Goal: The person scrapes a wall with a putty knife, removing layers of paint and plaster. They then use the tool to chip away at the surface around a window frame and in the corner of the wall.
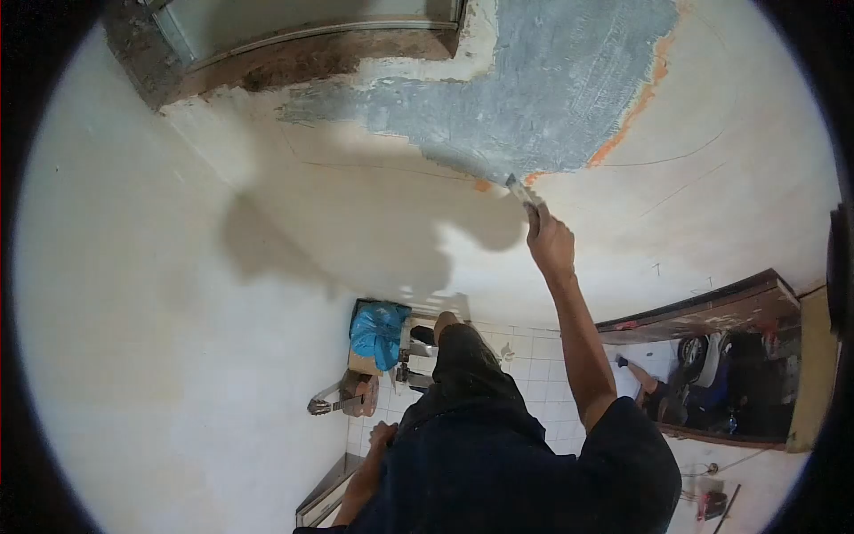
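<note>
My right hand (551,246) reaches up the wall, its fingers closed around the handle of a putty knife (520,190). The blade is at the lower edge of a rough grey patch (543,98) on the cream wall (356,205); whether it touches cannot be told. Orange material (633,114) borders the patch's right side, with small bits near the blade. Down by my left hip, my left hand (383,433) is curled closed, and anything inside it is hidden.
Above the patch is a recessed frame (320,37) with a broken brown edge. Below me are a blue plastic bag (381,334), a guitar (359,395) and white floor tiles (538,369). Through a doorway (694,307) at right, another person (663,400) is near a motorcycle (692,351).
</note>
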The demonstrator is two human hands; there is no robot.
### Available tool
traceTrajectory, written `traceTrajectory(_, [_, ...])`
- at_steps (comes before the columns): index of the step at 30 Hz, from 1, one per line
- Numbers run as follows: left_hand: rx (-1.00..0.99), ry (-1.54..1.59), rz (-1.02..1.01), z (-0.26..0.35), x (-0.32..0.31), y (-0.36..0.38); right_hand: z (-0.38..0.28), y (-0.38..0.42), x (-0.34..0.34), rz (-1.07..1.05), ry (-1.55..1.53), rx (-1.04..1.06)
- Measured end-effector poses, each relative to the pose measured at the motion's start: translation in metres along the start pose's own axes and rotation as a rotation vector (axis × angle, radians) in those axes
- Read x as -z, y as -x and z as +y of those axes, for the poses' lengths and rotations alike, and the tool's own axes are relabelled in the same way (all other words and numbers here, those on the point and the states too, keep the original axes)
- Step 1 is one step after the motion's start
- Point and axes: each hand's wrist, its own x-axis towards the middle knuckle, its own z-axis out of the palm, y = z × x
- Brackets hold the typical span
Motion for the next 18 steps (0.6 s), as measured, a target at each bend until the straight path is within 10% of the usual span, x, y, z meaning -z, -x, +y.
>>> traceTrajectory(2, [-0.092, -0.035, -0.116, -0.003, 0.019, 0.003, 0.011, -0.012, -0.004, -0.005, 0.123, 0.072])
traceTrajectory(3, [-0.440, -0.105, -0.164, -0.023, 0.014, -0.041, 0.012, -0.015, -0.002, -0.051, 0.164, 0.084])
traceTrajectory(5, [0.142, 0.500, -0.298, 0.002, 0.046, -0.001, 0.011, -0.018, -0.002, -0.078, 0.189, 0.103])
traceTrajectory(18, [0.099, 0.519, -0.365, 0.061, 0.080, -0.018, 0.005, -0.027, -0.023, -0.123, 0.106, 0.104])
